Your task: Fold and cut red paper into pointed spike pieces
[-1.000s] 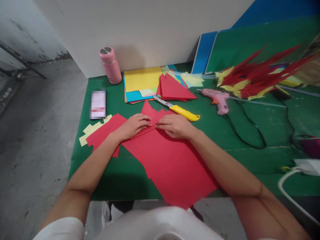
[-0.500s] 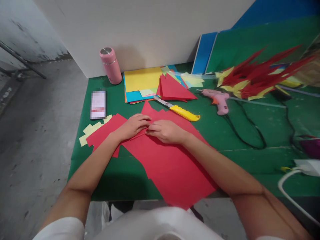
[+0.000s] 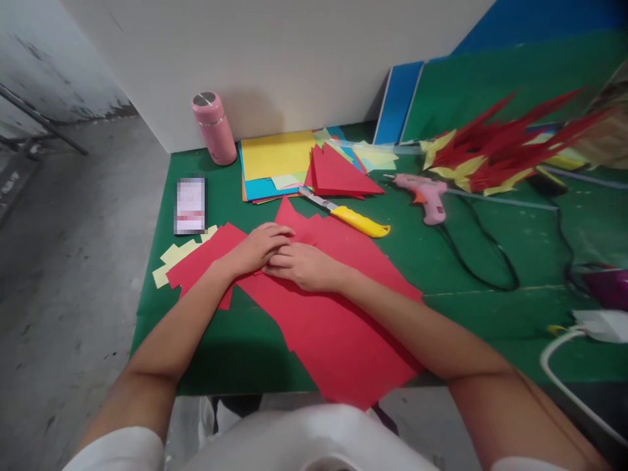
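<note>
A large red paper sheet (image 3: 338,327) lies on the green table (image 3: 466,314) in front of me, reaching past the near edge. My left hand (image 3: 260,245) rests on its folded upper corner, fingers lying over the paper. My right hand (image 3: 301,265) lies just beside and under it, fingers stretched left and pressed flat along the fold. The two hands touch. More red sheets (image 3: 206,258) and pale yellow scraps (image 3: 169,261) lie under my left wrist.
A yellow utility knife (image 3: 360,222) lies just beyond my hands. Behind it are stacked coloured paper (image 3: 277,157), red triangles (image 3: 338,173), a pink bottle (image 3: 214,127) and a phone (image 3: 190,205). To the right are a pink glue gun (image 3: 428,195), its black cord (image 3: 490,261) and red-yellow paper flames (image 3: 500,150).
My right hand has slid left along the fold until it meets my left hand. My left hand has stayed on the folded corner.
</note>
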`<action>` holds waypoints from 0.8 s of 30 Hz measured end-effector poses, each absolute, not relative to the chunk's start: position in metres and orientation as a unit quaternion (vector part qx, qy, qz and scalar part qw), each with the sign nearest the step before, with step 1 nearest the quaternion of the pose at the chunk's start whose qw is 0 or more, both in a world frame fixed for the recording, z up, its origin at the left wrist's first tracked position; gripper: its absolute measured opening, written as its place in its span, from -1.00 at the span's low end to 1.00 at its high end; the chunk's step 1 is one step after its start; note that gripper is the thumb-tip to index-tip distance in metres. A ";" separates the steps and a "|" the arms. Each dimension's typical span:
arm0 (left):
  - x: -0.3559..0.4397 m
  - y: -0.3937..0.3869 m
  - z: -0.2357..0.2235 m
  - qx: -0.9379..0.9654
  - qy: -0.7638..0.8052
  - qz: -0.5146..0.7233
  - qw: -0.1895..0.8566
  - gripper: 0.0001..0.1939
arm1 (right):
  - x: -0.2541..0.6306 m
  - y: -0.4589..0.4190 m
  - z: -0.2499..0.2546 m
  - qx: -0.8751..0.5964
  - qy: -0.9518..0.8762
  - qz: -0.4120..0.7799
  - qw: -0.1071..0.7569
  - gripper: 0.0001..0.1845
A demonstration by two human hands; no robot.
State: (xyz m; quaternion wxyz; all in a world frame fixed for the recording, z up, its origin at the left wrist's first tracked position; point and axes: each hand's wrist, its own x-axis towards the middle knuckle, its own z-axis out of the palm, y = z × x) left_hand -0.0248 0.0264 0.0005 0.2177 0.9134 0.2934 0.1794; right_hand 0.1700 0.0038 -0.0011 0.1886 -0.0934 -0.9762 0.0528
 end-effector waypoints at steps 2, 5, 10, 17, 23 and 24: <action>-0.025 0.026 0.000 0.913 0.293 0.183 0.216 -0.78 | 0.166 0.002 0.000 -0.089 -0.979 0.048 0.176 -0.61; -0.024 0.025 0.003 0.910 0.303 0.179 0.221 -0.77 | 0.161 0.000 0.002 -0.090 -0.984 0.038 0.150 -0.57; -0.025 0.026 0.003 0.910 0.298 0.180 0.223 -0.76 | 0.159 -0.002 0.002 -0.101 -0.984 0.046 0.141 -0.55; -0.026 0.027 -0.001 0.921 0.284 0.180 0.195 -0.71 | 0.187 0.000 0.001 -0.206 -0.960 0.054 0.183 -0.62; -0.026 0.028 0.000 0.924 0.284 0.174 0.188 -0.69 | 0.249 0.013 -0.002 -0.308 -0.930 -0.005 0.201 -0.66; -0.026 0.028 0.000 0.923 0.286 0.172 0.190 -0.69 | 0.258 0.014 -0.002 -0.324 -0.924 -0.017 0.203 -0.66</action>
